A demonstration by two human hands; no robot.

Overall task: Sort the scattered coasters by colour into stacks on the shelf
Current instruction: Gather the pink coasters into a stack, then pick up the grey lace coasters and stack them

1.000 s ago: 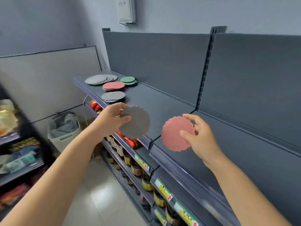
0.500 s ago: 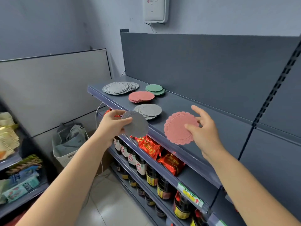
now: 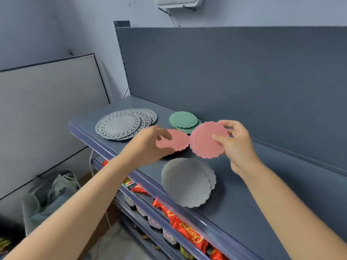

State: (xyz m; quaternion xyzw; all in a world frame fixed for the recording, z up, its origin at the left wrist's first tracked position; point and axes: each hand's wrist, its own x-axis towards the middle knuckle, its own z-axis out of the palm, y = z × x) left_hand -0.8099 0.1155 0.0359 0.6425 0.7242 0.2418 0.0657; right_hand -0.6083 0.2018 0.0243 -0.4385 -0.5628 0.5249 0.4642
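On the dark blue shelf [image 3: 247, 218] lie a stack of lacy grey coasters [image 3: 120, 126] at the far left, a green stack [image 3: 183, 120] by the back panel, a pink stack [image 3: 177, 140] in the middle and a plain grey stack [image 3: 185, 182] near the front edge. My left hand [image 3: 150, 145] pinches the left edge of the pink stack, thumb on top. My right hand [image 3: 236, 143] holds a single pink coaster [image 3: 205, 142] tilted just right of the pink stack, its edge close to it.
The shelf's grey back panel [image 3: 244, 81] rises right behind the stacks. Below the shelf are rows of jars [image 3: 169, 239] and red snack packets [image 3: 185, 228]. A white basket of cloth [image 3: 50, 196] stands on the floor at the left.
The grey coaster has left my left hand and now lies on the plain grey stack. My left hand moved onto the pink stack. My right hand brought its pink coaster up beside that stack.
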